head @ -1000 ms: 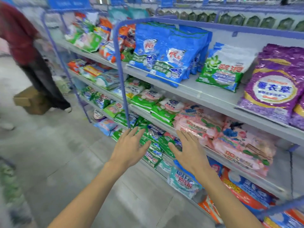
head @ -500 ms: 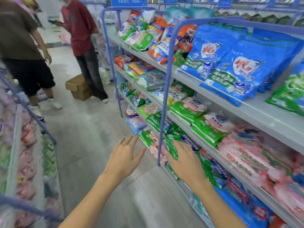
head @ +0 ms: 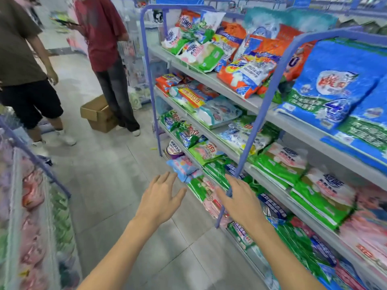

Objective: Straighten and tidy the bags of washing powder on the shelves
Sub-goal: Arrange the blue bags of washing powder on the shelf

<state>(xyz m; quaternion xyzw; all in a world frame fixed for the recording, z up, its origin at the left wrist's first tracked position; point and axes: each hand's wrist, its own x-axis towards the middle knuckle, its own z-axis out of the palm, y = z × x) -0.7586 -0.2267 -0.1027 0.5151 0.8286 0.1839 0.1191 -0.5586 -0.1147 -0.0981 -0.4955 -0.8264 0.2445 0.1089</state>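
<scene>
Head view: a shop aisle with grey metal shelves (head: 230,85) on the right, stacked with plastic bags of washing powder
Hands: the left hand (head: 161,200) and the right hand (head: 240,203) are both released, fingers straight and spread, grasping nothing
Left hand place: above the grey tiled floor (head: 117,185), just beside the lower shelf fronts
Right hand place: in front of the lilac-blue metal upright (head: 257,122); whether it touches the post cannot be told
Top shelf: large blue bags (head: 326,84) lean at the right, orange and white bags (head: 249,74) lie tilted and overlapping to their left, and green and white pouches (head: 201,55) sit beyond those
Middle shelves: flat green and white bags (head: 280,164) lie in stacks, with pink bags (head: 366,227) further right
Lower shelf: a small light blue bag (head: 183,167) juts out over the shelf edge, near the left fingertips
Aisle: a person in a red shirt (head: 102,32) and a person in a brown shirt (head: 16,45) stand well apart from the hands, an open brown cardboard box (head: 98,114) on the floor between them
Left edge: a facing rack of pink bags (head: 31,191), blurred
</scene>
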